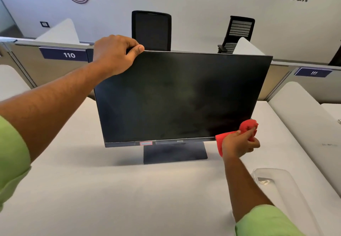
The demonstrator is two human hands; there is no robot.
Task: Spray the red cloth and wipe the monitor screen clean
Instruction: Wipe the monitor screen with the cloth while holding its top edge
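A black monitor stands on its dark base in the middle of the white desk, screen dark with faint smears. My left hand grips the monitor's top left corner, fingers over the upper edge. My right hand holds a bunched red cloth pressed against the screen's lower right corner. No spray bottle is visible.
The white desk carries a clear plastic tray at the right front. Grey partitions labelled 110 and 111 run behind the monitor. Two black office chairs stand beyond them, near a printed wall.
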